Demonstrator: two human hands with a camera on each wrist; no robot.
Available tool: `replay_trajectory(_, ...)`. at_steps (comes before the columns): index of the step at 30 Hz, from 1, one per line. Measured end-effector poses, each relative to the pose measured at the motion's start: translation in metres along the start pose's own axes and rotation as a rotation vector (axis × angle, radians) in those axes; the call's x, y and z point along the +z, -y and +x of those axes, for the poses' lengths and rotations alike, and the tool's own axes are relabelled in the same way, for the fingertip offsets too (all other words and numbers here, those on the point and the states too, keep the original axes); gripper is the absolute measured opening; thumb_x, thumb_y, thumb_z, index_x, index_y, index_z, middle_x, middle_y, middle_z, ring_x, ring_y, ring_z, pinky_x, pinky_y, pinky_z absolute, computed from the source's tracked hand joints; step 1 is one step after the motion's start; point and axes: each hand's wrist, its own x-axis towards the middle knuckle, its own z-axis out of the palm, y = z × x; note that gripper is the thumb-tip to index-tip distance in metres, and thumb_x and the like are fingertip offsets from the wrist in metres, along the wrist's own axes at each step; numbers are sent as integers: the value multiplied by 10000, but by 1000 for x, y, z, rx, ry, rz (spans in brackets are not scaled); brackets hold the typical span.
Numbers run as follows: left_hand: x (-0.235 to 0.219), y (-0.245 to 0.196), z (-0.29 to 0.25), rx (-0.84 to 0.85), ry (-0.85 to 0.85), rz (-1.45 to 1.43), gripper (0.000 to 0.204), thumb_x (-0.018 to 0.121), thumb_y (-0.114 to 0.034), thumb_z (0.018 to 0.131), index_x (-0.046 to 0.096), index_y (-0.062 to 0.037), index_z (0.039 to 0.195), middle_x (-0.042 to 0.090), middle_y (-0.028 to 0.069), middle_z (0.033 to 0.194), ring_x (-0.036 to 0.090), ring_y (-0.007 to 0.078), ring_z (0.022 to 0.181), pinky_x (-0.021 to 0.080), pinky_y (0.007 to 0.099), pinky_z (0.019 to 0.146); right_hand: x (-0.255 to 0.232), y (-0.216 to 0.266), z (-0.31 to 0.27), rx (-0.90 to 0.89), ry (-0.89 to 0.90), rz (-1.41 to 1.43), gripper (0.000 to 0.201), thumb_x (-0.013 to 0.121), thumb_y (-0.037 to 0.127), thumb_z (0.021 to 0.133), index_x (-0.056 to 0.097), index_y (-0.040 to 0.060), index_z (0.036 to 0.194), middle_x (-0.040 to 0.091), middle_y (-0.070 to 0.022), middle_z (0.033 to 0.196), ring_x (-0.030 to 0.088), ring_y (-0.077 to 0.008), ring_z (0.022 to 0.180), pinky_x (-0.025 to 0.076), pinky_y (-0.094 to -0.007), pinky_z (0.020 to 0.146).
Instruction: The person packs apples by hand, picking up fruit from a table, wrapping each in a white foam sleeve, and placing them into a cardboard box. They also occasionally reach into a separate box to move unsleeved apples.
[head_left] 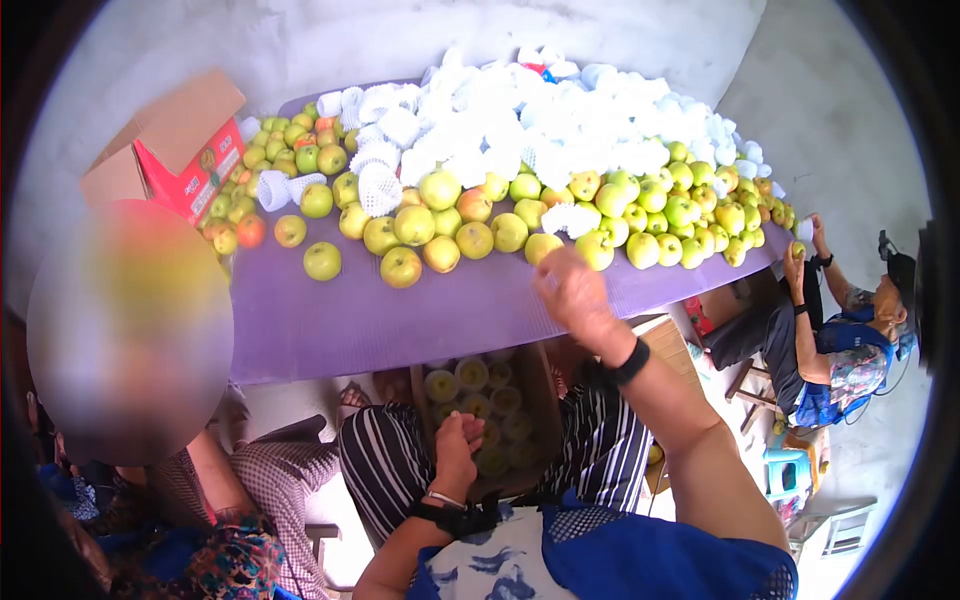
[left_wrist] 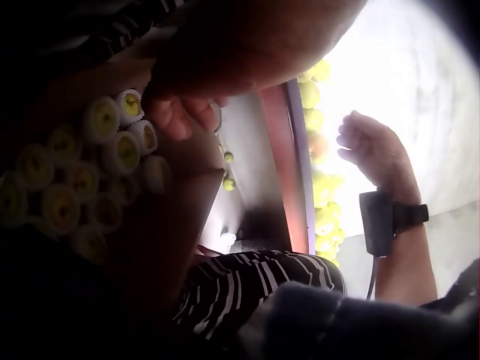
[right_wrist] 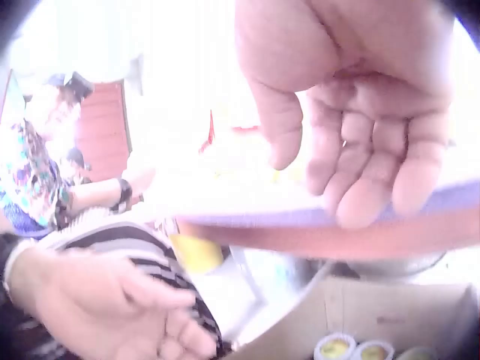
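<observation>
My right hand (head_left: 577,297) is raised over the front part of the purple table (head_left: 380,325), just below the row of bare green apples (head_left: 509,232). In the right wrist view the right hand (right_wrist: 360,127) holds nothing, its fingers loosely bent. Lower down, my left hand (head_left: 457,450) is over the left side of an open cardboard box between the knees. That box holds apples in white foam nets (head_left: 472,374). The left wrist view shows the left hand (left_wrist: 180,112) beside the netted apples (left_wrist: 121,152); the right wrist view shows its palm empty and fingers relaxed.
White foam nets (head_left: 520,115) are heaped behind the apples. A red and brown carton (head_left: 190,150) stands at the table's left end. One person sits at the right holding an apple (head_left: 797,250); another sits at the left. A teal stool (head_left: 788,470) is at the lower right.
</observation>
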Motion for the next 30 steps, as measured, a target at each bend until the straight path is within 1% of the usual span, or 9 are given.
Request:
replay_trajectory(6,-4,2,2,-18,8,50,294,387,-357,883,505,-88,890,586,71,849,545,184,845,388,341,710,6,-63,34,-11,105,-431,99,532,106,683,610,89,742,499,-100,977,475,-275,892,407,-423,711)
replay_trajectory(9,-7,7,5,-29,15,32,285,403,-366,878,516,-104,871,572,39,815,548,157,797,388,322,677,25,-97,38,-42,90,-479,159,496,91,705,610,71,813,510,-117,908,484,-287,858,403,-419,740)
replay_trajectory(13,-9,9,4,29,68,82,307,426,-386,862,525,-106,938,578,40,877,546,151,860,388,347,744,24,-142,46,-98,-123,-161,346,549,101,730,525,7,1062,525,-194,1063,471,-343,1017,370,-405,895)
replay_trajectory(16,-11,11,12,24,125,20,259,458,-365,853,525,-121,907,589,28,814,558,141,805,413,304,690,-27,-67,37,-144,-286,121,207,574,-19,713,596,-11,919,590,-149,941,553,-282,902,423,-334,826)
replay_trajectory(18,-9,5,5,96,188,-106,216,464,-332,860,520,-126,896,580,13,821,559,129,765,429,281,664,-54,-10,3,343,9,599,88,583,49,768,613,11,842,612,-24,783,561,-109,727,437,-230,674)
replay_trajectory(19,-7,1,1,139,228,-157,202,473,-323,858,520,-129,884,575,-1,813,556,112,737,432,260,646,-38,-7,-21,364,-3,976,69,595,53,759,617,24,818,596,14,733,544,-78,667,433,-218,627)
replay_trajectory(23,-9,-5,-6,193,337,-156,241,448,-307,881,505,-107,1004,572,31,927,561,142,843,435,279,718,-1,50,-106,669,378,1222,174,466,-44,683,596,-1,791,599,-40,722,562,-114,623,469,-252,591)
replay_trajectory(27,-6,3,-9,137,463,-150,295,487,-303,852,500,-147,1103,564,-14,870,539,91,762,437,253,634,41,61,-156,721,426,1560,182,473,-35,739,529,4,907,590,-62,831,577,-135,705,483,-272,631)
replay_trajectory(30,-10,14,-1,100,410,71,254,517,-276,812,515,-137,1024,552,-25,840,523,77,716,435,244,588,64,46,-175,763,469,1370,164,454,25,803,513,14,956,577,-51,849,574,-137,727,483,-271,634)
